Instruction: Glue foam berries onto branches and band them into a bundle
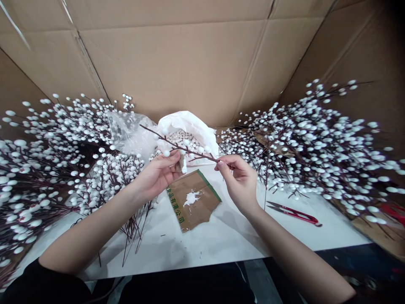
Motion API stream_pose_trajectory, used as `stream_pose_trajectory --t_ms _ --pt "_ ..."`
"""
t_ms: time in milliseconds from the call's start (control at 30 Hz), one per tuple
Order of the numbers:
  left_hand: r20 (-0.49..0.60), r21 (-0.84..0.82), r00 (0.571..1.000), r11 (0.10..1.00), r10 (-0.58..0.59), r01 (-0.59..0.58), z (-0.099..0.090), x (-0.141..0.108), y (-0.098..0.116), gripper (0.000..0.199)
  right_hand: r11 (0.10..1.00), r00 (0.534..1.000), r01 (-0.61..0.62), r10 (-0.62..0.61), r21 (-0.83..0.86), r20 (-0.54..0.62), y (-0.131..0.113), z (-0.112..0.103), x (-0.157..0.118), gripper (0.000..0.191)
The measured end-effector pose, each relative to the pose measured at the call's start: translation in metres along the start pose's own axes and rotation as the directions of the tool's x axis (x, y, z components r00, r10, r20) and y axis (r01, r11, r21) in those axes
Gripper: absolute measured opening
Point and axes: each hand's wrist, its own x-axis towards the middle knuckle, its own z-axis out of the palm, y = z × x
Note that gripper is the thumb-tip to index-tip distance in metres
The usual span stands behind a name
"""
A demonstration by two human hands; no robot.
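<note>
My right hand [238,179] pinches the lower end of a dark brown stem [193,153] that bears a few white berries. The stem slants up to the left, over the fingertips of my left hand [161,173]. Closed fingers of my left hand hold a small brown piece [180,164] with white paste on its end. Below the hands lies a torn cardboard piece [202,211] with a green edge, green print and a splash of white paste. A white bag [207,134] of loose white berries stands open behind the stem.
Bunches of white-berry stems fill the left [104,181] and right [303,143] sides. Red-handled snips [297,212] lie on the white table [228,245] at right. Clear plastic [129,133] sits left of the bag. A cardboard wall [174,63] rises behind.
</note>
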Motion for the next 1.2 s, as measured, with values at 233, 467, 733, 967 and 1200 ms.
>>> stream_pose_trajectory --t_ms 233,467,733,967,1200 --pt "-0.009 0.002 1.0 1.0 0.001 -0.001 -0.0027 0.0009 -0.0011 0.008 0.985 0.99 0.119 -0.127 -0.123 -0.058 0.0 -0.0003 -0.0013 0.008" --pt "-0.025 0.007 1.0 1.0 -0.005 0.006 -0.0005 0.0008 -0.0008 0.011 0.968 0.981 0.173 -0.186 -0.184 -0.053 -0.0013 -0.0005 -0.0003 0.008" --pt "-0.052 0.009 0.999 1.0 -0.002 0.003 0.0002 0.0005 -0.0019 0.015 0.961 0.979 0.177 -0.194 -0.214 -0.061 -0.0021 -0.0009 -0.0002 0.009" --pt "-0.05 -0.006 0.999 1.0 -0.008 0.008 -0.0015 0.002 -0.0013 0.016 0.955 0.973 0.2 -0.22 -0.221 -0.069 -0.0019 -0.0027 0.0011 0.007" --pt "-0.061 0.012 0.998 1.0 -0.009 0.01 -0.0008 0.0017 -0.0021 0.014 0.95 0.97 0.213 -0.235 -0.23 -0.071 -0.0018 -0.0019 0.0011 0.007"
